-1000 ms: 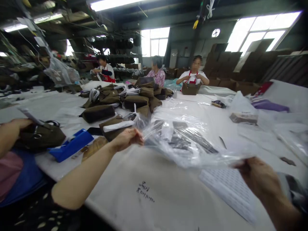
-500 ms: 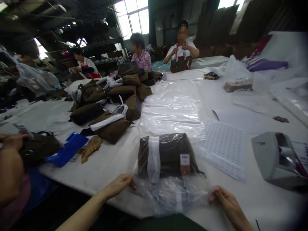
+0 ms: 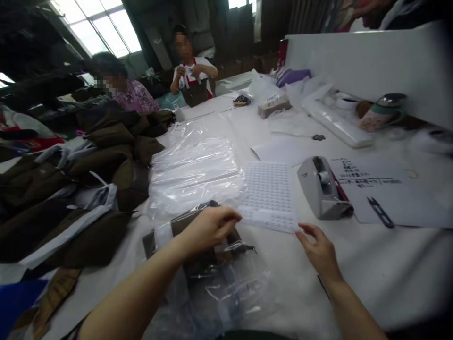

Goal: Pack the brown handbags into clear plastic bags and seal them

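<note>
1. The person's left hand (image 3: 211,226) reaches over a dark olive bag in clear plastic (image 3: 198,264), fingertips at the lower left of a white sheet printed with rows of small marks (image 3: 271,186); whether they pinch it cannot be told.
2. The right hand (image 3: 320,248) has its thumb and forefinger at the sheet's lower right corner; whether they clamp it is unclear.
3. The sheet lies on the white table (image 3: 364,269), between shiny clear plastic sleeves (image 3: 196,172) and a grey tape dispenser (image 3: 314,196).

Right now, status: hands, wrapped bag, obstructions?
Left hand over wrapped bag, near printed sheet. Right hand at sheet's near right corner. Left forearm partly hides bag.
</note>
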Action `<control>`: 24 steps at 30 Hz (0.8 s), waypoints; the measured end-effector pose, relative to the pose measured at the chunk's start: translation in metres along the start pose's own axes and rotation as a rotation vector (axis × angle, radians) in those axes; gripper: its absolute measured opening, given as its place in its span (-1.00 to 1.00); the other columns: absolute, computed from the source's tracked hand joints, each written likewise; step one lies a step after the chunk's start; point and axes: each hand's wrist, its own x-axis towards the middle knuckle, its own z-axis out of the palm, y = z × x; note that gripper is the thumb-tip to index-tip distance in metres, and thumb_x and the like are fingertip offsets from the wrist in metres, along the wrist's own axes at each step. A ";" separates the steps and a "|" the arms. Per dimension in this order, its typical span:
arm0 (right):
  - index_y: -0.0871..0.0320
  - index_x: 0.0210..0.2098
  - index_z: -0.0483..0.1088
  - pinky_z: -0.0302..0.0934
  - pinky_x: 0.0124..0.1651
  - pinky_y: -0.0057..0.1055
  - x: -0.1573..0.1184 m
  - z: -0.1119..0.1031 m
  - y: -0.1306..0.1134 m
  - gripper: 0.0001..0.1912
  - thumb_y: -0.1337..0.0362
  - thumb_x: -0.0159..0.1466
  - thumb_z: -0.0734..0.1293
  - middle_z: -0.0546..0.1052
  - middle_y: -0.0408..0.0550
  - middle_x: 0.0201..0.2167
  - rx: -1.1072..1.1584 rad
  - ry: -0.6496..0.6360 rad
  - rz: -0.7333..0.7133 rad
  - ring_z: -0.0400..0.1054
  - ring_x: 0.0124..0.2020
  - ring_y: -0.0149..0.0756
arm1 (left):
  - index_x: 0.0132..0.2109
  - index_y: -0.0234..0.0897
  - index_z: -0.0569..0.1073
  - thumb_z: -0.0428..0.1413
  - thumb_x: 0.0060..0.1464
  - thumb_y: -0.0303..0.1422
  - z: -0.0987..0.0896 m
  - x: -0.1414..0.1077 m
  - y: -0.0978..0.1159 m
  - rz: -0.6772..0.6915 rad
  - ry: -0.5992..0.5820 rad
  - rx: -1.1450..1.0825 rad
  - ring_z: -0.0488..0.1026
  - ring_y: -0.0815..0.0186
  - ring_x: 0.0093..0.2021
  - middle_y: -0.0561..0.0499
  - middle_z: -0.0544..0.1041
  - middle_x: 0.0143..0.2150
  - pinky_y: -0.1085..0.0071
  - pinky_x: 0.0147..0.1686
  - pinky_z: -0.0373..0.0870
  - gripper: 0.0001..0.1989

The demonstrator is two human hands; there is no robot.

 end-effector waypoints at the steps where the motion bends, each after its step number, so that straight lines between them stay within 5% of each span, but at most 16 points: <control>1: 0.13 -0.14 0.36 0.24 -0.07 -0.12 0.003 0.002 0.002 -0.62 0.02 0.16 0.27 0.45 0.03 -0.21 -0.109 0.021 -0.077 0.32 -0.16 -0.10 | -0.14 -0.17 0.48 -0.01 0.11 -0.31 0.017 0.036 0.000 0.001 -0.052 0.004 0.46 0.26 -0.21 0.02 0.54 -0.20 0.42 -0.17 0.33 -0.78; 4: 0.13 -0.02 0.29 0.16 0.03 -0.03 0.007 0.007 0.014 -0.58 0.03 0.21 0.22 0.42 0.07 -0.11 -0.314 0.054 -0.273 0.25 -0.05 -0.05 | -0.08 -0.25 0.44 0.02 0.08 -0.29 0.067 0.121 -0.014 -0.101 -0.167 0.122 0.43 0.20 -0.12 -0.08 0.51 -0.11 0.36 -0.12 0.31 -0.73; 8: 0.14 0.08 0.20 0.08 0.11 0.01 0.008 0.008 0.036 -0.52 0.06 0.24 0.20 0.36 0.09 0.02 -0.465 0.000 -0.343 0.14 0.09 0.00 | -0.09 -0.33 0.42 0.26 -0.20 -0.24 0.110 0.170 -0.036 -0.194 -0.291 0.197 0.39 0.02 -0.08 -0.19 0.50 -0.15 0.24 -0.10 0.28 -0.52; 10: 0.15 0.09 0.21 0.05 0.13 0.01 0.010 0.004 0.046 -0.52 0.08 0.23 0.21 0.36 0.08 0.03 -0.509 -0.022 -0.338 0.11 0.11 0.01 | -0.18 -0.31 0.45 0.31 -0.31 -0.26 0.119 0.175 -0.042 -0.237 -0.362 0.198 0.40 0.01 -0.12 -0.14 0.51 -0.24 0.24 -0.14 0.29 -0.53; 14: 0.15 0.02 0.28 0.06 0.13 0.00 0.015 -0.010 0.045 -0.62 0.15 0.24 0.23 0.40 0.06 -0.03 -0.491 0.017 -0.334 0.13 0.09 0.00 | -0.31 -0.26 0.47 0.23 -0.22 -0.21 0.120 0.173 -0.045 -0.264 -0.479 0.076 0.43 0.15 -0.24 -0.04 0.51 -0.31 0.36 -0.27 0.32 -0.71; 18: 0.11 -0.17 0.40 0.16 0.06 -0.10 0.026 -0.019 0.014 -0.82 0.29 0.22 0.28 0.44 0.00 -0.16 -0.364 0.104 -0.379 0.24 -0.04 -0.11 | -0.06 -0.17 0.41 0.17 -0.13 -0.18 0.118 0.171 -0.051 -0.305 -0.504 -0.125 0.45 0.26 -0.28 -0.02 0.49 -0.19 0.45 -0.37 0.35 -0.57; 24: 0.09 -0.27 0.46 0.19 -0.05 -0.19 0.049 0.011 -0.030 -0.90 0.31 0.21 0.31 0.46 -0.05 -0.27 -0.342 -0.092 -0.467 0.26 -0.16 -0.17 | 0.08 -0.21 0.31 0.16 -0.11 -0.33 0.115 0.169 -0.061 -0.367 -0.491 -0.417 0.40 0.37 -0.42 0.01 0.47 -0.32 0.49 -0.46 0.31 -0.46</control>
